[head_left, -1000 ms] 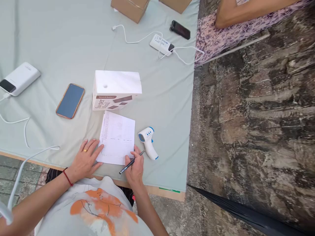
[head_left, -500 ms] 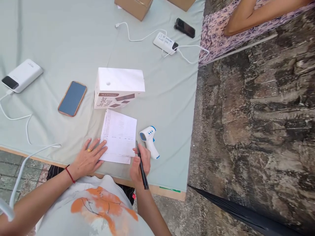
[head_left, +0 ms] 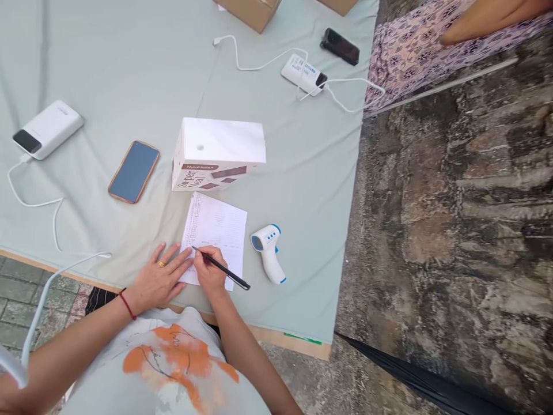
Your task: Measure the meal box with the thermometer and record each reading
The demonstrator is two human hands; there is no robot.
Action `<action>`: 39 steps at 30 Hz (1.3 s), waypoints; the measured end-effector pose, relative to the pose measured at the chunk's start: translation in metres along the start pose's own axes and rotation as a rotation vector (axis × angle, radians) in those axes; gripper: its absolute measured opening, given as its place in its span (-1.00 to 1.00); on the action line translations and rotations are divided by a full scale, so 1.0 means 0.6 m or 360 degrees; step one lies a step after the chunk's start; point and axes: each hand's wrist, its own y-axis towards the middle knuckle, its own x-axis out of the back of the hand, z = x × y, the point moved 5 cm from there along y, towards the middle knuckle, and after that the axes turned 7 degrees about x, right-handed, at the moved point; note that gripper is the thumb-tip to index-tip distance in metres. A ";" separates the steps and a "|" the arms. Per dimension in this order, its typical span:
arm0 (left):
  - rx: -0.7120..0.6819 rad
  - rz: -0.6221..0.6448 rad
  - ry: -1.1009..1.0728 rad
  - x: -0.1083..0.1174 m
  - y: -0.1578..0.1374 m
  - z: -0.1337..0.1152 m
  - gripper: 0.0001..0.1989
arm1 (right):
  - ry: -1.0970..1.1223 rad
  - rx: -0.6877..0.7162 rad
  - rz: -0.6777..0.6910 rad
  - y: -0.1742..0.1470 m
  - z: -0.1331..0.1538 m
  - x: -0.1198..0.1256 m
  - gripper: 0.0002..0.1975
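My right hand (head_left: 211, 270) is closed around a black pen (head_left: 224, 269), its tip at the left part of a printed sheet of paper (head_left: 220, 222). Lying flat with fingers spread, my left hand (head_left: 162, 276) rests on the cloth and over the sheet's left edge. The right hand covers the lower part of the paper. Just beyond the sheet stands a white carton (head_left: 222, 141) marked "Super Meal". A white and blue infrared thermometer (head_left: 268, 251) lies to the right of the paper.
A phone (head_left: 133, 172) and a white power bank (head_left: 48, 129) with a cable lie to the left on the tablecloth (head_left: 302, 190). Farther off are a second power bank (head_left: 302, 74), a black device (head_left: 340, 46) and cardboard boxes (head_left: 248, 10). Another person's arm (head_left: 496, 20) shows at upper right.
My right hand has moved left with the pen, from the paper's right edge onto the sheet, and the pen now points left. My left hand stays flat. The view has shifted slightly.
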 end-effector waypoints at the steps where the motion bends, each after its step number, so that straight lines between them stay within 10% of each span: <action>1: -0.0004 -0.0007 0.0005 0.000 0.000 0.000 -0.46 | -0.0023 0.0046 0.0028 0.000 0.004 -0.002 -0.88; 39: -0.0014 -0.0064 0.0019 0.002 -0.001 -0.001 -0.47 | -0.0180 0.0189 0.0103 0.003 0.011 -0.005 -0.86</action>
